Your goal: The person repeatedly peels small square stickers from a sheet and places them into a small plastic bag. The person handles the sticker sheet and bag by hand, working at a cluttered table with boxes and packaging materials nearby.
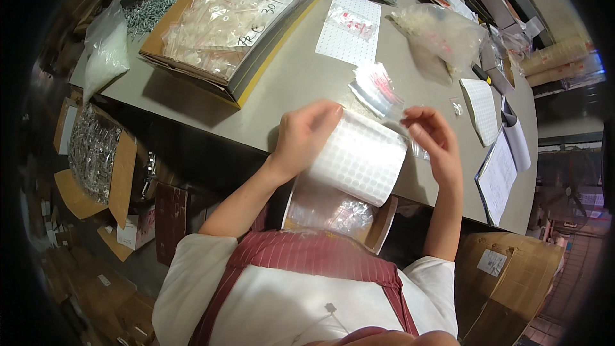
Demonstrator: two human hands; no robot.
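My left hand (304, 136) pinches the upper left corner of a white sheet of round stickers (362, 160). The sheet tilts over the table's front edge, covering part of an open drawer or box with clear plastic bags (339, 213) in it. By the sheet's upper right corner is my right hand (437, 141), its fingers curled and thumb close to the fingertips; whatever they hold is too small and blurred to make out. Just beyond the sheet lies a pile of small clear bags with red print (378, 86). Another small clear bag (419, 150) lies beside the right hand.
A large carton of bagged small parts (237, 70) stands at the back left, beside a bag of white pieces (106, 51). Farther back are a dotted sheet (333, 35) and a bulging clear bag (442, 29). A clipboard (496, 179) lies right; a box of metal parts (96, 154) stands left.
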